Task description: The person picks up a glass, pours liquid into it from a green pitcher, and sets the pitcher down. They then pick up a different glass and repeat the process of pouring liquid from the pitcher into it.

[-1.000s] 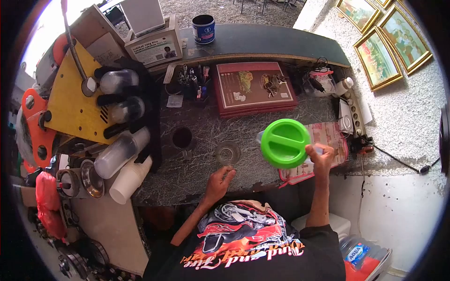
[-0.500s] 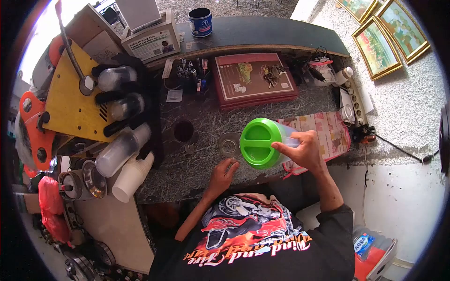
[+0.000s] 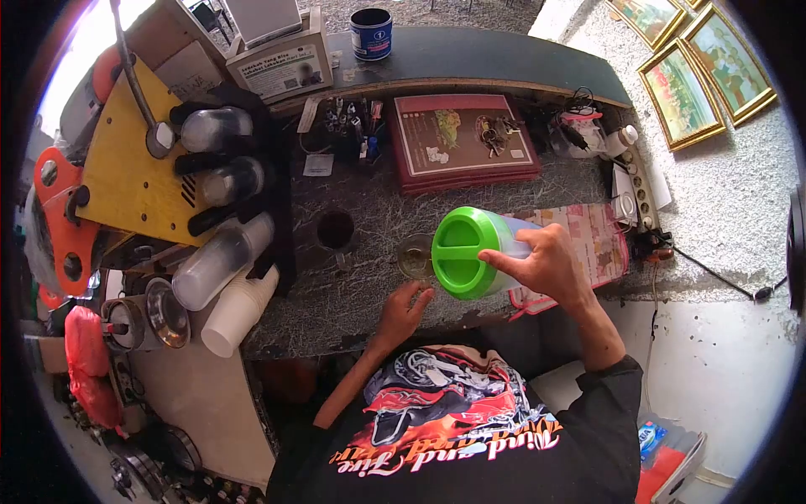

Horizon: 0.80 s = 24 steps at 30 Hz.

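So the pitcher [image 3: 508, 228] swung left, long axis tipped, green lid [image 3: 463, 254] facing the glass [image 3: 415, 257] just beside it. Right hand [image 3: 550, 265] gripped it; left hand [image 3: 406, 311] was nearer the glass, couldn't tell if holding.

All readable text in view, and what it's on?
"Sedekah Yang Bisa Sahabat Lakukan Hari Ini": box
"1": tin
"Wind and Fire", upside down: shirt
Too small, blurred or cut off: other print on box and tin, book, bottle label.
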Motion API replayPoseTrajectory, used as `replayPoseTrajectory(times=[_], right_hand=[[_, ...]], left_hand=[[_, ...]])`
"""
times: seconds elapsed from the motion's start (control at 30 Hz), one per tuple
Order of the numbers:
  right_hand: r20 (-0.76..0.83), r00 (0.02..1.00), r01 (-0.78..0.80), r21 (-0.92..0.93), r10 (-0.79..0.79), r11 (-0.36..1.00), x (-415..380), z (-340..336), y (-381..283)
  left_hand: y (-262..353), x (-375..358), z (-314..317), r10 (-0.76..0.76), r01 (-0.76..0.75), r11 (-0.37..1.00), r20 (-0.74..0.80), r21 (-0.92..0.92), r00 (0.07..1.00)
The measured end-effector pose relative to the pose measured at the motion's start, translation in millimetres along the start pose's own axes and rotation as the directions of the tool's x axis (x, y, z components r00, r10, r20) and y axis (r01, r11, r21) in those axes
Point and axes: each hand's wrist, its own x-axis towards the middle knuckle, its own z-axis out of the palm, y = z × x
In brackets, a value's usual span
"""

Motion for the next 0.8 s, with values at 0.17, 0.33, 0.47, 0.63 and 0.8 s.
replayPoseTrajectory(times=[0.17,0.33,0.47,0.63,0.8], right_hand=[[0.01,1.0,0.023,-0.037,-0.022,0.999,2.4,-0.7,-1.2],[0.014,1.0,0.027,-0.012,-0.027,1.0,4.3,3.0,3.8],[0.01,1.0,0.018,0.005,-0.018,1.0,5.1,2.9,1.7],[0.017,1.0,0.025,-0.027,-0.025,0.999,6.5,0.4,-2.1],[0.043,0.999,0.025,-0.018,-0.024,1.0,8.2,-1.2,-4.1]], left_hand=[[4.4,0.4,-1.4,0.012,-0.011,1.0,-0.005,0.02,1.0],[3.7,0.8,-0.6,0.052,-0.053,0.998,-0.018,-0.023,0.998],[4.9,0.8,-0.9,0.037,-0.037,0.999,-0.018,-0.021,0.999],[0.6,0.8,2.4,0.08,-0.082,0.996,-0.053,-0.023,0.995],[3.3,1.3,-1.2,0.03,-0.03,0.999,0.002,-0.04,1.0]])
